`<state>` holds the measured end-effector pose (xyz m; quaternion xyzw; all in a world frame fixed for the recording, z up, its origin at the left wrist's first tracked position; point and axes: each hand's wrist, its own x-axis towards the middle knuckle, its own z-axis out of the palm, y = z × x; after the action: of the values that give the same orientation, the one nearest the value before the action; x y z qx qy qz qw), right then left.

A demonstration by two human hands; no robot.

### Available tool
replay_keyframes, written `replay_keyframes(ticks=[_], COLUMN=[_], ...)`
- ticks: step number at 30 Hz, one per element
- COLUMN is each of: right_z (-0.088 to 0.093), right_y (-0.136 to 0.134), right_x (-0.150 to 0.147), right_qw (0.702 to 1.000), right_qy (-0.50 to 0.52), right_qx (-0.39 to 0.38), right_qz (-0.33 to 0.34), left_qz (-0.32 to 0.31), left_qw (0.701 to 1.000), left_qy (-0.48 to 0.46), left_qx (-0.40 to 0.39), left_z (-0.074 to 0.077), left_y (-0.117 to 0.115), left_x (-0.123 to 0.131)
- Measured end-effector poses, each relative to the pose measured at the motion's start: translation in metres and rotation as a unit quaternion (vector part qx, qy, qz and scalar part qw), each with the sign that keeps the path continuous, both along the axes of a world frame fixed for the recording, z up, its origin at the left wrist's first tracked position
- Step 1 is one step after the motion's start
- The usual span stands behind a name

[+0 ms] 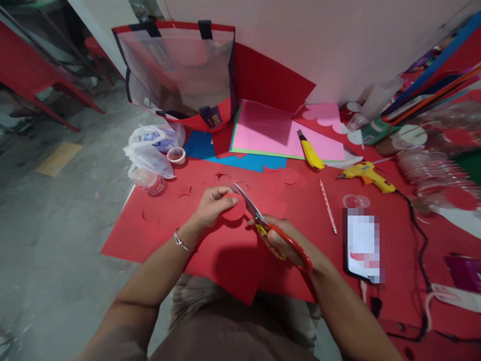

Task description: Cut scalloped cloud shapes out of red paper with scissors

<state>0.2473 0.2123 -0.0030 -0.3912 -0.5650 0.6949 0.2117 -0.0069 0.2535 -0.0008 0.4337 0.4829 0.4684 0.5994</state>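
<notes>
A round red paper disc [233,209] is pinched between the thumb and fingers of my left hand [215,204]. My right hand [283,238] grips a pair of scissors [291,245] with red and yellow handles. The scissor blades are parted slightly and point up and left, close to the disc's right edge. Beneath both hands lie red paper sheets [203,250]. Curved red paper scraps [223,176] and another red disc [290,176] rest beyond my hands.
To the right are a phone [363,245], a patterned pencil [327,206], a yellow glue gun [368,175] with its cord, and stacked clear lids [432,170]. A yellow utility knife [311,152] lies on pink paper [266,128]. A large bag [180,75] stands behind a white plastic bag [150,150].
</notes>
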Motion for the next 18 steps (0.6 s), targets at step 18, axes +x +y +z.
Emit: replay_keyframes(ticks=[18], right_z=[-0.007], right_y=[0.01], right_x=[-0.014], right_qw=[0.972], right_qy=[-0.01], right_qx=[0.085], right_qz=[-0.219], left_qz=[-0.119], left_qw=[0.991], left_qy=[0.023], left_qx=[-0.06], left_z=[-0.007], left_y=[-0.011], left_x=[0.017])
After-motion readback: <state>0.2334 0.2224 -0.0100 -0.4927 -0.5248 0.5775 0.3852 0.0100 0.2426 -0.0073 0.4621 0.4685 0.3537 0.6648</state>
